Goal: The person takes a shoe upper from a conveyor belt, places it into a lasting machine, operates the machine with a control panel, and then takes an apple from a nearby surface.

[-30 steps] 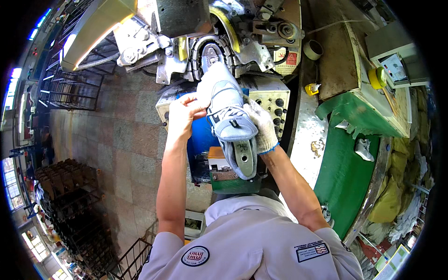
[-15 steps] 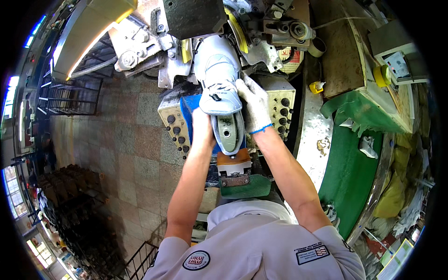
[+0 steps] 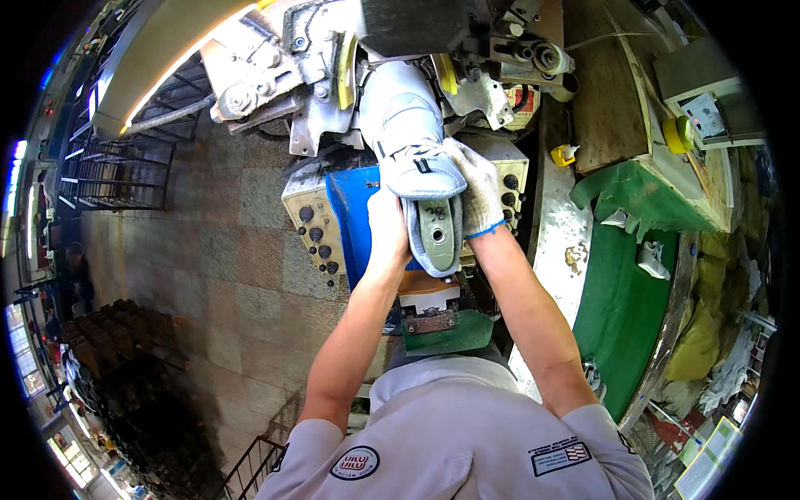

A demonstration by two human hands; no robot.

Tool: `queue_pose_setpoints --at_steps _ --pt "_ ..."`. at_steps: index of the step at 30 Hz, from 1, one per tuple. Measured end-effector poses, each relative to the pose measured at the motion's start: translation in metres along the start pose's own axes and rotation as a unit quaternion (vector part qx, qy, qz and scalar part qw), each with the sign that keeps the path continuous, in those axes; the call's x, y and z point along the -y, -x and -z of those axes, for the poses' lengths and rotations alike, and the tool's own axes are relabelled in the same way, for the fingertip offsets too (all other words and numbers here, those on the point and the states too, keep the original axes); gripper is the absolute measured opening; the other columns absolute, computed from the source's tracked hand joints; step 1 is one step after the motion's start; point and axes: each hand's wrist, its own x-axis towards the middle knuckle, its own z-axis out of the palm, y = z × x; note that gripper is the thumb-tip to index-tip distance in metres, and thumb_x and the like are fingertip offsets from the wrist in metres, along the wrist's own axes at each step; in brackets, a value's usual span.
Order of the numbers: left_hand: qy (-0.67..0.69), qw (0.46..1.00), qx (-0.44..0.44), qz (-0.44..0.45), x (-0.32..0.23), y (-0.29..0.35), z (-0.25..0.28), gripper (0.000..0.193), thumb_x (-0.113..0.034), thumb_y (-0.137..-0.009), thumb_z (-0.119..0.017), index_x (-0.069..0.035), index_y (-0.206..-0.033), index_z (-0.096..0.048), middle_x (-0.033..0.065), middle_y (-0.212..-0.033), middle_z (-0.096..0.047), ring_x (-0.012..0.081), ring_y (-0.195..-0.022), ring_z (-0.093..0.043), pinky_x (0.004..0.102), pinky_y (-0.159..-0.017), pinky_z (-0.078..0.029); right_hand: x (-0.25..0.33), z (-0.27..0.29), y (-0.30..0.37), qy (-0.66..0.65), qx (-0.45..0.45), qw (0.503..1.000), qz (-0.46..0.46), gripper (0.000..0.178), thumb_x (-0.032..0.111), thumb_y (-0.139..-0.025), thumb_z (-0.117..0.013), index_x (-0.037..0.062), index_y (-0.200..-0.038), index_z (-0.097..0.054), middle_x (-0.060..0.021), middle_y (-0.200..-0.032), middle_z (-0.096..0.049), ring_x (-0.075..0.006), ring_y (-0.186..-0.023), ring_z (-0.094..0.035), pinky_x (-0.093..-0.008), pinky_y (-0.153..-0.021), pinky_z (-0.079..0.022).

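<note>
A light blue-grey shoe upper (image 3: 404,117) is on a grey-green shoe last (image 3: 437,229), whose bare heel end points toward me. Its toe lies at the machine's clamping head, beneath a dark metal block (image 3: 412,27) and between yellow-edged pads (image 3: 347,71). My bare left hand (image 3: 388,227) grips the shoe's left side near the heel; its fingertips are hidden. On the other side, my right hand (image 3: 478,190), in a white knit glove, is closed round the heel and collar. Just below the heel is an orange-brown support pad (image 3: 427,283) on the machine.
Control boxes with black knobs (image 3: 317,235) flank a blue panel (image 3: 354,212). To the right are a wooden cabinet (image 3: 604,100) and a green belt surface (image 3: 621,317) holding a white scrap (image 3: 654,260). Dark racks (image 3: 125,367) stand on the left over a tiled floor (image 3: 258,308).
Both hands have shifted right with the shoe, its heel swinging right. The dark block above the toe also sits farther right in the view. The grip on the shoe remains.
</note>
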Motion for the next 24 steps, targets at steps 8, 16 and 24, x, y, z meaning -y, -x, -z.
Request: queue_pose_setpoints --at_steps 8,16,24 --pt "-0.071 0.997 0.006 -0.035 -0.016 -0.001 0.011 0.041 -0.03 -0.109 -0.048 0.004 -0.115 -0.07 0.0081 -0.101 -0.072 0.012 -0.089 -0.064 0.0316 -0.079 -0.053 -0.024 -0.005 0.004 0.018 -0.04 0.999 0.024 0.032 0.026 -0.099 -0.07 -0.0003 -0.117 -0.072 -0.003 -0.101 -0.069 -0.0113 -0.088 -0.061 -0.027 -0.081 -0.05" --pt "-0.109 0.994 0.026 -0.005 -0.023 -0.014 0.025 0.042 -0.032 -0.109 -0.048 0.004 -0.112 -0.07 0.0079 -0.098 -0.072 0.0117 -0.085 -0.064 0.0321 -0.075 -0.053 -0.046 -0.001 -0.002 -0.038 -0.053 0.998 0.019 0.043 0.032 -0.097 -0.072 -0.0031 -0.122 -0.069 -0.0056 -0.108 -0.07 -0.0129 -0.095 -0.062 -0.0277 -0.087 -0.05" --pt "-0.055 0.998 0.025 0.01 -0.024 -0.011 0.016 0.037 -0.031 -0.108 -0.052 0.001 -0.116 -0.07 0.0064 -0.102 -0.072 0.0127 -0.088 -0.066 0.0316 -0.078 -0.054 -0.041 0.0 -0.002 0.03 -0.057 0.997 0.05 0.04 0.028 -0.1 -0.069 -0.0054 -0.121 -0.07 -0.0051 -0.101 -0.071 -0.0109 -0.09 -0.061 -0.0264 -0.082 -0.05"
